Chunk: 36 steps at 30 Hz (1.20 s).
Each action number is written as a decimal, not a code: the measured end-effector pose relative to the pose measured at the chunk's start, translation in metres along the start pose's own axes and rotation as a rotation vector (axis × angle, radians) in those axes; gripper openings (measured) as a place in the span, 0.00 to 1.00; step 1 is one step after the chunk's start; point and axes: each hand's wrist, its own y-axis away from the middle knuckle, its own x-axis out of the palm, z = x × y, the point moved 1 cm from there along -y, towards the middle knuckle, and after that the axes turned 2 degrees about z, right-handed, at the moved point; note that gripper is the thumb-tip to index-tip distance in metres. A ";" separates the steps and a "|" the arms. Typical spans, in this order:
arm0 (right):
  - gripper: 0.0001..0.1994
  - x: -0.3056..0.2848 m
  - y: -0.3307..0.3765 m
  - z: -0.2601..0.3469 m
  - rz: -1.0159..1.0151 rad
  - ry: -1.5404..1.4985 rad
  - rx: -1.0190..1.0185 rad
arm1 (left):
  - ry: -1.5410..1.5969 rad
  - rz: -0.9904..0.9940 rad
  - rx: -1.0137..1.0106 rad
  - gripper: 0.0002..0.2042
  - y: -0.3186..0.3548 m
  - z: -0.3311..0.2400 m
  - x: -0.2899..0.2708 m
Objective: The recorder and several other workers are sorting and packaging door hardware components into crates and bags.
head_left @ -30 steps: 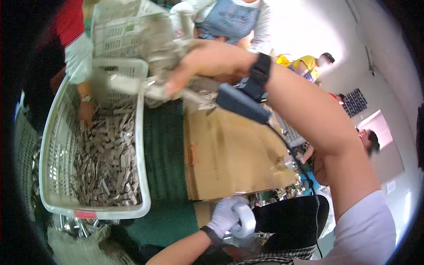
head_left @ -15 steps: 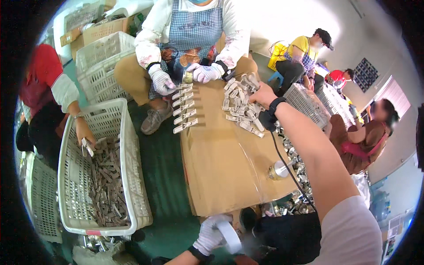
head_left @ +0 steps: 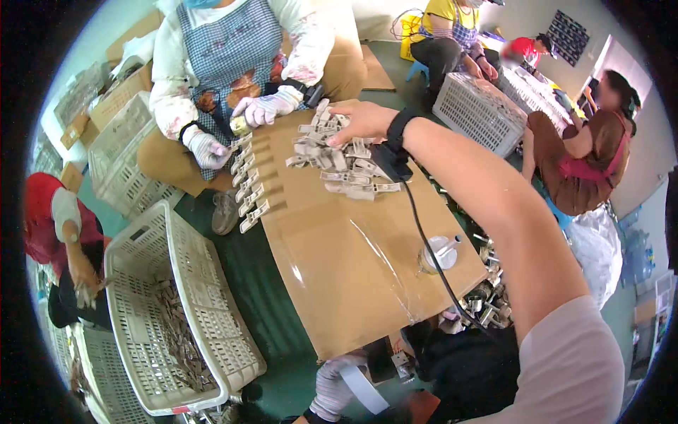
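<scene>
Head view shows our right hand [head_left: 361, 119] stretched out over the far end of the cardboard sheet [head_left: 353, 247], resting on the heap of grey clips [head_left: 339, 159]. Its fingers are curled loosely over the heap's far edge — whether any clip is actually pinched we cannot tell. The heap lies just under and toward us from the fingertips, its clips pointing every way, no shared long axis. Our left hand [head_left: 337, 385], in a white glove, sits at the near edge of the cardboard, well apart from the heap, closed around a pale strip [head_left: 367, 392]. The right hand is nearer.
</scene>
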 end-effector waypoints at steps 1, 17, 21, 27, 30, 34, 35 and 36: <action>0.42 -0.009 0.012 -0.006 -0.027 -0.008 -0.040 | -0.006 -0.010 0.016 0.12 -0.004 0.003 -0.002; 0.29 0.056 0.277 0.009 -0.110 -0.455 -0.047 | -0.361 0.007 0.115 0.08 0.020 -0.009 0.016; 0.19 0.070 0.272 -0.001 -0.184 -0.523 0.064 | -0.382 -0.017 0.073 0.08 0.021 -0.009 0.008; 0.09 0.039 0.235 -0.021 -0.404 -0.823 0.092 | -0.267 -0.073 0.008 0.09 0.019 -0.007 0.004; 0.07 0.005 0.192 -0.036 -0.680 -0.629 0.039 | -0.366 -0.143 0.004 0.10 0.025 -0.007 0.018; 0.11 -0.037 0.108 -0.075 -0.788 -0.390 0.042 | -0.493 -0.216 -0.050 0.17 0.032 -0.004 0.011; 0.12 -0.044 0.083 -0.098 -0.784 -0.409 0.030 | -0.608 -0.221 -0.073 0.20 0.030 -0.003 0.007; 0.13 -0.048 0.058 -0.120 -0.782 -0.432 0.013 | -0.534 -0.151 -0.034 0.22 0.043 0.016 -0.029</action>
